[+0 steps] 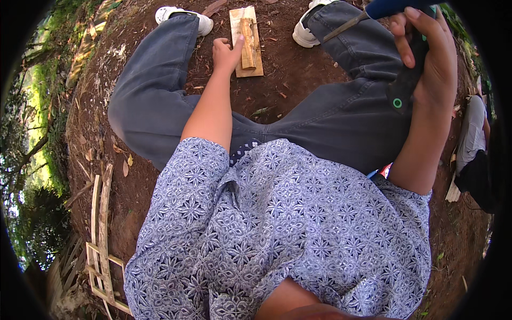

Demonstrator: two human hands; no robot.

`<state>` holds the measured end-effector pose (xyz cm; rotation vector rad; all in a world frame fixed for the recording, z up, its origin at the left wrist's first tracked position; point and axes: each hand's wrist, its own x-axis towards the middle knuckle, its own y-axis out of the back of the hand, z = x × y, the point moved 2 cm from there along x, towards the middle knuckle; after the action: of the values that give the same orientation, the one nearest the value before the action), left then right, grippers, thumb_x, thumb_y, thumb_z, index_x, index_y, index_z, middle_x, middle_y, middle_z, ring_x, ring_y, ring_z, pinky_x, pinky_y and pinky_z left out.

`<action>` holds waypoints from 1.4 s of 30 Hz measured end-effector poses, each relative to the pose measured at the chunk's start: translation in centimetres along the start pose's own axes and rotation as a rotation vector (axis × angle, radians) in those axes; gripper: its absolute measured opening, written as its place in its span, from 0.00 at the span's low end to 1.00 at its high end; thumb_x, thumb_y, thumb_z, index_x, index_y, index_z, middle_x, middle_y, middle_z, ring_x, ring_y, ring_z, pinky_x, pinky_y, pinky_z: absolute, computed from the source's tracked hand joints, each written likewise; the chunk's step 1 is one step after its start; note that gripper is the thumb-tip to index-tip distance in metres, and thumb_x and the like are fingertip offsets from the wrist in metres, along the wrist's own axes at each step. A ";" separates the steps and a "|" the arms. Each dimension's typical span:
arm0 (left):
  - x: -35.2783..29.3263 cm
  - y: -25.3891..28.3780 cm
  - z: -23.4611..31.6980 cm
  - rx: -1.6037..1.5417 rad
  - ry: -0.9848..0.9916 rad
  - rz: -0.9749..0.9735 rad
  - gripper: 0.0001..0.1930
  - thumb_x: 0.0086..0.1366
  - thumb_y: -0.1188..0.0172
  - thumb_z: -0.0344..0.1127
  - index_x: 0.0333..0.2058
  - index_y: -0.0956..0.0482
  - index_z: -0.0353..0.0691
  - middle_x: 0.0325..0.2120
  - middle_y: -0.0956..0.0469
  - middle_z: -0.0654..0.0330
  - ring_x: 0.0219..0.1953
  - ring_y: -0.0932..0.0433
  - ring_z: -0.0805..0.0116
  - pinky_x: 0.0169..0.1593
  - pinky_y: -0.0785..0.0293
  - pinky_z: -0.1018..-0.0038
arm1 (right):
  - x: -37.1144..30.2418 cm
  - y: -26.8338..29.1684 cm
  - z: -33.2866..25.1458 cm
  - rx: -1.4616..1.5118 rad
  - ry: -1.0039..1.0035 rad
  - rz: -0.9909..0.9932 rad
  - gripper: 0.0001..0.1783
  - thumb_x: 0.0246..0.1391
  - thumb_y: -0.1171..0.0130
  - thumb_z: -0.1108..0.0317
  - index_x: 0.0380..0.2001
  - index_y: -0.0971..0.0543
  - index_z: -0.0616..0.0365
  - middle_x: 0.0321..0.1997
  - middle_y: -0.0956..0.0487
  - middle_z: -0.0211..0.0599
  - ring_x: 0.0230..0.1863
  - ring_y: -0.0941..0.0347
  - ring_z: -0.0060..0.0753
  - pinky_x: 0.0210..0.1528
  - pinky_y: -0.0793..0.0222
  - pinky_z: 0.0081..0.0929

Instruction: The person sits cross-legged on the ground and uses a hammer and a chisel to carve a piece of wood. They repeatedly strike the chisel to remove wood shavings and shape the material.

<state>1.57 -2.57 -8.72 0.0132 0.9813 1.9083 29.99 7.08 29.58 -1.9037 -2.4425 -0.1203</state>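
Note:
On the ground between my feet lies a flat pale wooden board [257, 63], with a narrower split piece of wood [247, 45] resting lengthwise on it. My left hand [226, 55] is beside that piece, its thumb stretched against the wood's left edge and its fingers loosely curled, apart from the thumb. Raised at the upper right, my right hand [434, 58] grips a tool with a black handle [404, 88] that has a green-ringed hole. A blue part [392, 7] and a narrow metal part [345, 26] extend leftward from beside this hand; the upper frame edge cuts them off.
My bent legs in dark trousers [149, 80] frame the board on brown soil [282, 90] with scattered leaves. Long wooden strips and a slatted frame [109, 261] lie at the lower left. Grey cloth [472, 128] and a dark item [477, 181] are at the right. Greenery borders the left.

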 end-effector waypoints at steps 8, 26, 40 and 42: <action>-4.4 7.5 20.5 -0.581 -0.716 -0.694 0.37 0.61 0.26 0.38 0.67 0.32 0.45 0.51 0.20 0.57 0.44 0.18 0.64 0.48 0.21 0.65 | 0.5 -2.4 1.5 -0.050 -0.262 -0.071 0.20 0.59 0.38 0.64 0.47 0.24 0.72 0.21 0.23 0.33 0.11 0.36 0.15 0.13 0.42 0.12; -4.0 11.4 12.6 0.003 -0.670 -0.307 0.25 0.66 0.32 0.43 0.53 0.26 0.30 0.38 0.16 0.44 0.43 0.15 0.53 0.46 0.20 0.62 | -0.9 -6.0 5.7 -0.164 -0.322 -0.161 0.16 0.66 0.38 0.60 0.46 0.26 0.60 0.28 0.16 0.38 0.12 0.33 0.14 0.13 0.41 0.13; -3.9 9.4 10.0 0.113 -0.510 -0.385 0.18 0.65 0.31 0.40 0.44 0.19 0.30 0.28 0.16 0.52 0.29 0.19 0.66 0.36 0.24 0.66 | -0.5 -6.4 5.1 -0.225 -0.317 -0.123 0.18 0.65 0.37 0.57 0.45 0.26 0.61 0.27 0.16 0.39 0.10 0.36 0.12 0.12 0.42 0.12; -3.9 9.2 10.1 0.125 -0.519 -0.387 0.17 0.65 0.31 0.40 0.44 0.19 0.31 0.27 0.17 0.53 0.27 0.22 0.68 0.33 0.26 0.67 | -0.6 -6.3 4.9 -0.237 -0.316 -0.125 0.19 0.65 0.37 0.56 0.45 0.27 0.60 0.27 0.16 0.40 0.10 0.35 0.12 0.12 0.42 0.11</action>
<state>0.80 -1.28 5.44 0.3502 0.6842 1.3849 24.07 5.38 24.38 -1.9932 -2.8720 -0.1264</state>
